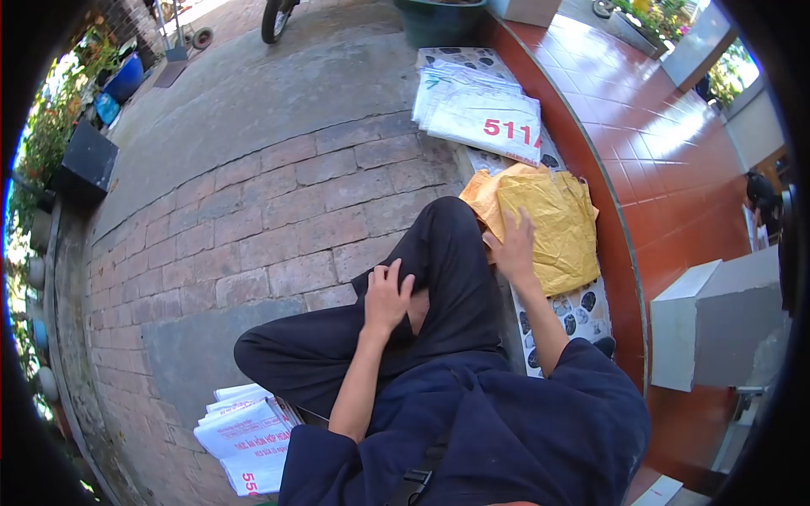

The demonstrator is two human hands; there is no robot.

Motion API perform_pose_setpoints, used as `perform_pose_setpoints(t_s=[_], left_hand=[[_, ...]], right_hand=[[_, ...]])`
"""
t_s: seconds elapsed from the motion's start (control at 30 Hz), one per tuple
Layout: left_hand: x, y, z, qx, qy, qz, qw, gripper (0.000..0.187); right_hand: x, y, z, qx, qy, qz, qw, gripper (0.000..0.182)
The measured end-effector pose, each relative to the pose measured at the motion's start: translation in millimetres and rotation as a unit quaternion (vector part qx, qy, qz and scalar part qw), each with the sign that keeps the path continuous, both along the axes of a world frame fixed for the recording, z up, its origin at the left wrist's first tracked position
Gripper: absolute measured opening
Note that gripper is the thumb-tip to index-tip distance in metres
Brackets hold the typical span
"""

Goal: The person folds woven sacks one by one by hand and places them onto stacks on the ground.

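My left hand [388, 301] rests on my dark trousers [451, 278] near the crossed ankles, fingers apart and holding nothing. Fingers spread, my right hand [513, 251] is at the left edge of a folded yellow woven sack [557, 228], overlapping it in this view. An orange-yellow sack [479, 194] shows from beneath it. Beyond these lies a stack of folded white sacks [483, 114] with red print reading 511. Another pile of folded white sacks [249, 443], with red lettering, is on the ground by my left side.
The sacks on my right lie on a pebble-patterned step [569, 316] beside a red tiled floor [620, 118]. Brick paving [236, 228] spreads ahead and left. A green tub [439, 24] and a wheel [275, 18] stand at the far end; a grey block [717, 316] is at right.
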State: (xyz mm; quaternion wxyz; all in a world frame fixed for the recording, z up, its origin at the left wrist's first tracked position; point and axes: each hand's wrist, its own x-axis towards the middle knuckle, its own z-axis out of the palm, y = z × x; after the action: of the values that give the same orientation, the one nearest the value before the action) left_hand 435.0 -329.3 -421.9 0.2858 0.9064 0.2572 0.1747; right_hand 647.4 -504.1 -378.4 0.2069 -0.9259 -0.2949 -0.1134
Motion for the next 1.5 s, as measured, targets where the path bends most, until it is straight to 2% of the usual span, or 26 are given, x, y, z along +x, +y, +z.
perform_pose_setpoints(t_s=[0.03,0.13,0.2,0.23,0.33,0.37,0.43,0.47,0.53,0.67,0.7,0.8,0.87,0.93,1.0,1.03,1.07,1.13,1.17,1.2,1.27,1.33,1.4,1.43,1.47,1.5], left_hand=[[7.2,-12.9,-4.7,0.091,0.01,0.027,0.995,0.049],[9.0,-16.8,-8.5,0.11,-0.027,0.058,0.992,0.05],[5.2,-7.0,-14.4,0.04,-0.059,0.066,0.995,0.045],[4.0,-2.8,-19.8,0.013,-0.079,0.078,0.994,0.044],[6.9,1.7,-26.0,-0.007,-0.071,0.09,0.993,0.041],[7.6,2.1,-28.1,-0.003,-0.072,0.091,0.993,0.041],[6.9,1.7,-26.6,-0.007,-0.073,0.09,0.993,0.041],[6.0,1.1,-25.5,-0.026,-0.061,0.093,0.994,0.038],[4.6,0.8,-23.3,-0.028,-0.067,0.089,0.993,0.038],[4.9,2.1,-26.0,-0.033,-0.085,0.097,0.991,0.036],[5.7,1.7,-26.5,-0.038,-0.104,0.106,0.988,0.035],[18.7,-5.3,-2.6,-0.059,-0.171,0.059,0.982,0.036],[38.3,-16.2,38.9,-0.248,-0.211,-0.01,0.946,0.04],[59.8,-25.4,63.1,-0.49,-0.211,-0.043,0.845,0.049],[85.0,-29.1,62.1,-0.564,-0.287,-0.036,0.773,0.049],[89.8,-31.6,66.1,-0.493,-0.262,-0.018,0.829,0.037],[90.4,-32.3,69.9,-0.493,-0.263,-0.019,0.829,0.037],[88.9,-34.5,80.1,-0.468,-0.219,0.008,0.856,0.025],[88.7,-39.4,86.2,-0.454,-0.271,0.018,0.848,0.018],[86.8,-39.5,85.2,-0.453,-0.272,0.019,0.849,0.018],[77.1,-42.7,80.7,-0.414,-0.25,-0.014,0.875,0.016],[70.3,-43.2,78.6,-0.421,-0.241,-0.018,0.874,0.015],[68.4,-42.5,85.5,-0.441,-0.254,-0.02,0.861,0.017],[67.8,-41.0,89.0,-0.422,-0.245,-0.016,0.873,0.017],[68.8,-38.4,92.5,-0.404,-0.239,-0.009,0.883,0.018],[69.5,-36.0,96.5,-0.403,-0.241,-0.005,0.883,0.02]], right_hand=[[15.3,-23.1,-8.5,-0.017,0.006,-0.05,0.999,0.059],[62.4,-105.2,-46.1,-0.075,0.022,-0.257,0.963,0.075],[81.5,-150.5,-54.5,-0.098,0.095,-0.334,0.933,0.085],[86.0,-163.7,-60.6,-0.03,0.071,-0.309,0.948,0.086],[89.4,-166.2,-48.8,-0.064,0.093,-0.307,0.945,0.077],[84.8,-154.9,-37.7,-0.086,0.007,-0.292,0.952,0.059],[89.9,-144.5,-40.8,-0.128,0.016,-0.233,0.964,0.043],[85.7,-134.7,-42.6,-0.086,-0.011,-0.198,0.976,0.034],[64.8,-97.7,0.8,-0.105,0.161,-0.178,0.965,0.041],[43.6,-67.7,40.6,-0.125,0.337,0.051,0.932,0.066],[37.0,-66.2,33.2,-0.101,0.301,0.134,0.939,0.07],[0.0,-31.9,67.3,-0.065,0.368,0.245,0.895,0.068],[-21.7,-14.6,89.0,-0.06,0.428,0.267,0.861,0.069],[-35.9,-5.5,99.3,-0.025,0.453,0.307,0.836,0.064],[-46.5,-4.6,97.2,-0.014,0.436,0.359,0.825,0.063],[-49.9,-5.3,98.4,-0.022,0.451,0.356,0.818,0.065],[-51.8,-6.4,101.5,-0.031,0.467,0.351,0.811,0.067],[-45.6,-12.2,109.6,-0.021,0.484,0.303,0.821,0.047],[-35.4,-15.4,112.8,-0.016,0.498,0.27,0.824,0.041],[-28.7,-19.3,121.8,0.061,0.502,0.189,0.842,0.03],[19.4,-28.1,106.1,0.135,0.193,0.153,0.96,0.035],[93.0,-47.3,81.7,0.039,-0.106,0.012,0.993,0.042],[160.6,-70.8,49.0,-0.132,-0.017,-0.097,0.986,0.061],[187.8,-77.4,31.1,-0.064,0.191,-0.074,0.977,0.069],[214.7,-80.6,12.5,0.007,0.387,-0.041,0.921,0.078],[235.4,-83.8,-13.6,-0.094,0.313,-0.001,0.945,0.096]])
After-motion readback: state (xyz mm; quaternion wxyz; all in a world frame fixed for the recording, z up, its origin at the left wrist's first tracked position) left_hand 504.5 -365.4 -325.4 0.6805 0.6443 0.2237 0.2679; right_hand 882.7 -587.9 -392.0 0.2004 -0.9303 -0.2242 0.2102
